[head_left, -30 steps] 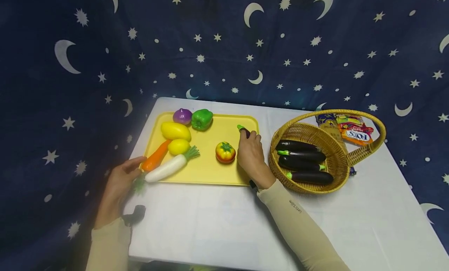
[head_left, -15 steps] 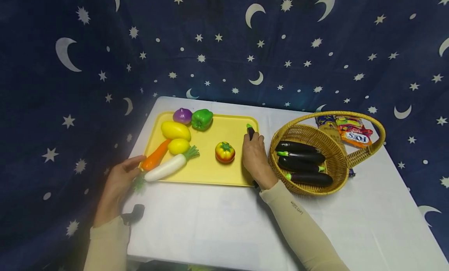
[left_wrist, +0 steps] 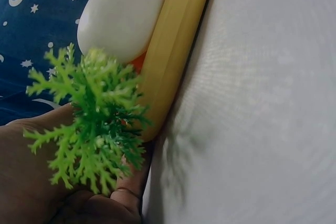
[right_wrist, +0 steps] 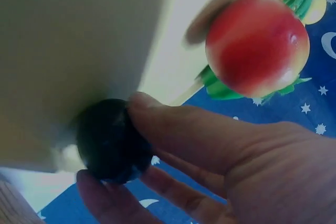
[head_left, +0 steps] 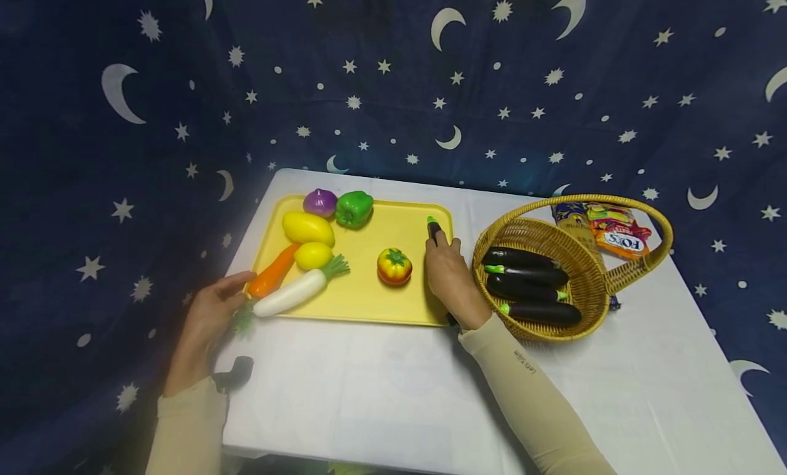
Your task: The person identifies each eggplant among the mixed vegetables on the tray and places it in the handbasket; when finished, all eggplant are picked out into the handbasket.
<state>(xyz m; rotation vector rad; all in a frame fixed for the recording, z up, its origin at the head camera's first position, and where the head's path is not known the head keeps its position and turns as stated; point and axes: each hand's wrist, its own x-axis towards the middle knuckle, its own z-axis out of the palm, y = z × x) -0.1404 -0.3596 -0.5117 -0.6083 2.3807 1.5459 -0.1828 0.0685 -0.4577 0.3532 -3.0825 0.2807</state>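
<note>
My right hand [head_left: 453, 273] grips a dark eggplant [head_left: 434, 229] over the right end of the yellow tray [head_left: 387, 222]. Its green tip points away from me. In the right wrist view, the thumb and fingers wrap the eggplant's rounded end [right_wrist: 111, 142]. A red-yellow tomato [head_left: 394, 266] sits on the tray, left of that hand. My left hand [head_left: 209, 311] holds the tray's near left corner, thumb and fingers at its edge. Leafy carrot greens [left_wrist: 94, 119] hang over this corner, partly hiding the fingers. The orange carrot [head_left: 272, 277] and a white radish [head_left: 292, 295] lie beside it.
A purple onion [head_left: 320, 203], green pepper [head_left: 354, 210], yellow mango [head_left: 309, 229] and lemon [head_left: 313, 256] share the tray's left side. Right of it stands a handled wicker basket [head_left: 593, 273] with several eggplants [head_left: 544, 313]. Snack packets [head_left: 617, 232] lie behind the basket.
My right hand has shifted right with the eggplant to the tray's right edge, its tip turning to point farther away from me. My left hand stays at the tray corner.
</note>
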